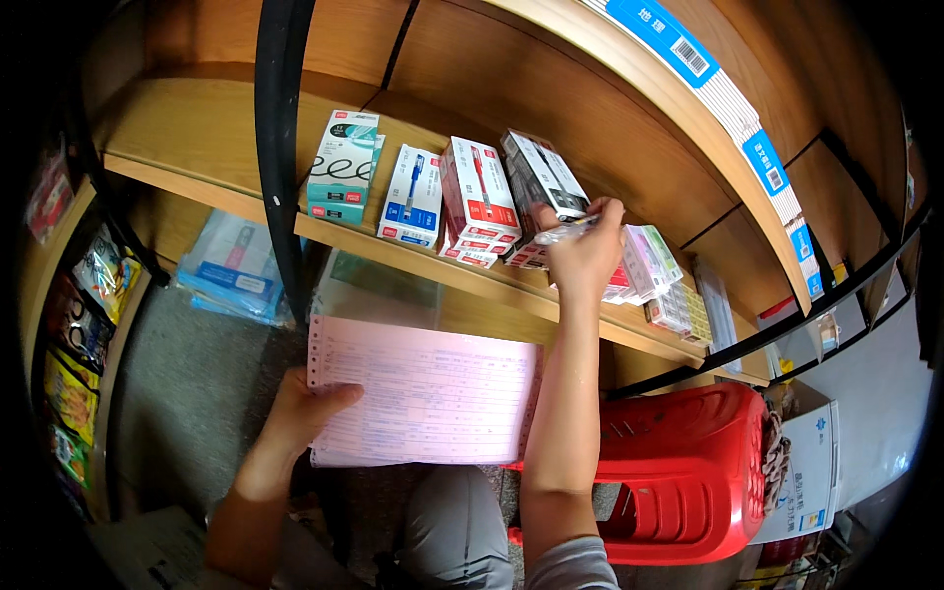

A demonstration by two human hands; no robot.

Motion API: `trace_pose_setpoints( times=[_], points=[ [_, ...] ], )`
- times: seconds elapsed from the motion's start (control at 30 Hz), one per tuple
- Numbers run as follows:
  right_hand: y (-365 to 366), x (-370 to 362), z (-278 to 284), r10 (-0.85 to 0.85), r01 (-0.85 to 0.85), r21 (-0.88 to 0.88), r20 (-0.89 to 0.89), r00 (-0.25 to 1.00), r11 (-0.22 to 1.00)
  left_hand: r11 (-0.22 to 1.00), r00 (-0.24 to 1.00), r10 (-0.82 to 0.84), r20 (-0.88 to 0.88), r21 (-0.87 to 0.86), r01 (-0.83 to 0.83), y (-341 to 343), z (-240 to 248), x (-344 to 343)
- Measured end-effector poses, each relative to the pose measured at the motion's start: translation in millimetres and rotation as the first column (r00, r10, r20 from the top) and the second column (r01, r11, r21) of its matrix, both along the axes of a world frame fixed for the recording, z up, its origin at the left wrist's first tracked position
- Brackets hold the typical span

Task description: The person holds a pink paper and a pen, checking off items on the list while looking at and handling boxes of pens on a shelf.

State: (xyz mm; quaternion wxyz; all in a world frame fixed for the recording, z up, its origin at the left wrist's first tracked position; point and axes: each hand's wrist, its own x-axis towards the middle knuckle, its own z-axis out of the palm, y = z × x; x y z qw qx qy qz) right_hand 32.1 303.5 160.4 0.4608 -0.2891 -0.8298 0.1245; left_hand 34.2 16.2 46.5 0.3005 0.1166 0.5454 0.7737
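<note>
Over the front of the light wooden shelf, the right hand is closed in a pinch on a slim, clear-and-dark item, perhaps a pen or a small packet; blur hides which. The item lies across the near end of a black-and-white cardboard box; whether it touches the box, I cannot tell. Lower down, in front of the shelf, the left hand grips the left edge of a pink printed paper form with punched margins, thumb on top, fingers hidden beneath.

Working well here seems to call for a light, firm pinch, with the knuckles lifted so that they do not nudge neighbouring stacks over the shelf edge. The form is best held flat and facing up, its rows uncovered, and its free right side kept from sagging near the right forearm.

Counted: two mint-green boxes, stacked; one blue-and-white box; at least three red-and-white boxes in a stack; one black-and-white box on top of its pile; one slim item, as far as shows; one form uppermost, any sheets beneath being uncertain.
</note>
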Motion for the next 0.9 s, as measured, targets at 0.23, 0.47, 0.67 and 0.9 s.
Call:
trace_pose_setpoints(
  times=[0.23, 0.47, 0.67, 0.9],
  points=[
    [26, 45, 2, 0.370, -0.583, -0.416, -0.487, 0.791, 0.698, 0.999, 1.000, -0.020, 0.001, -0.025, 0.020, 2, -1, -2],
    [43, 79, 16, 0.502, -0.753, -0.449, -0.564, 0.656, 0.481, 0.999, 1.000, -0.027, -0.010, -0.041, 0.026, 4, -2, -2],
    [41, 83, 17, 0.516, -0.786, -0.459, -0.594, 0.618, 0.414, 0.999, 0.999, 0.002, -0.032, -0.033, -0.003, 8, -3, 1],
    [43, 87, 13, 0.580, -0.787, -0.448, -0.532, 0.616, 0.424, 0.999, 1.000, -0.014, -0.020, -0.051, 0.013, 6, -4, 2]
  ],
)
